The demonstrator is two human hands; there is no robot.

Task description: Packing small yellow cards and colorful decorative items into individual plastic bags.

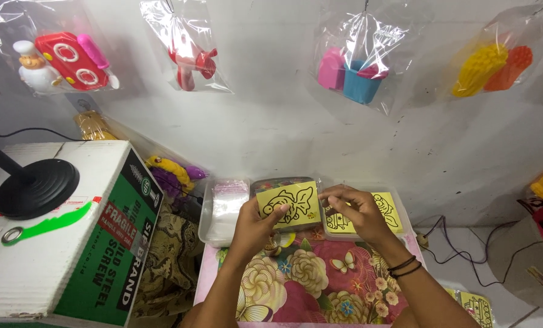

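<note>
A yellow card [291, 204] with a black outline drawing of a fish is held up between both hands above a small table. My left hand [257, 224] pinches its lower left edge with the thumb on the face. My right hand [355, 211] grips its right edge with the fingertips. Behind my right hand a tray holds a stack of similar yellow cards [390, 211].
The table wears a flowered cloth [308, 279]. A tray of small clear bags [225, 208] sits at its back left. A white and green cardboard box [71, 237] with a black round stand base [36, 187] is to the left. Bagged plastic toys [356, 67] hang on the wall. Cables [460, 249] lie on the floor at right.
</note>
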